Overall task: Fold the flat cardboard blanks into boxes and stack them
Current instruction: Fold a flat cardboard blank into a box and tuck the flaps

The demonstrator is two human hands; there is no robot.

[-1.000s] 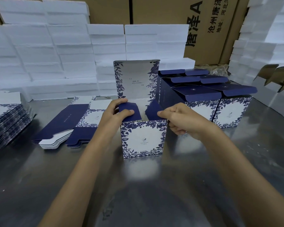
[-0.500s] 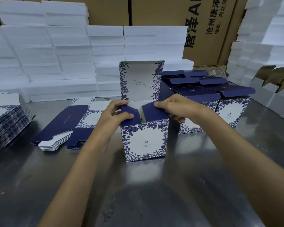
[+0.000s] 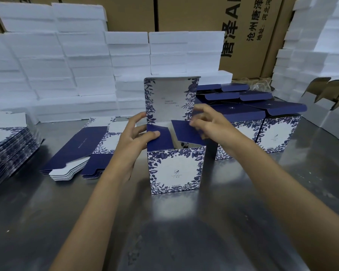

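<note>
1. First, at the far left edge of the steel table (image 3: 184, 231) lay a thick pile of flat blanks (image 3: 6, 151), and nearer to you a smaller stack of blanks (image 3: 80, 151) with the dark blue side up.
2. Your left hand (image 3: 133, 141) gripped the left side of the box (image 3: 175, 171); the thumb pressed the left blue flap (image 3: 160, 139) inward and the fingers curled behind the wall.
3. The box stood upright in the middle of the table, its tall lid panel (image 3: 170, 100) still raised.
4. Your right hand (image 3: 209, 124) pinched the right blue flap (image 3: 188, 133) at its upper edge.
5. Just behind and to the right stood the finished boxes (image 3: 278, 132), close together.
6. White foam blocks (image 3: 67, 65) were piled along the back.
</note>
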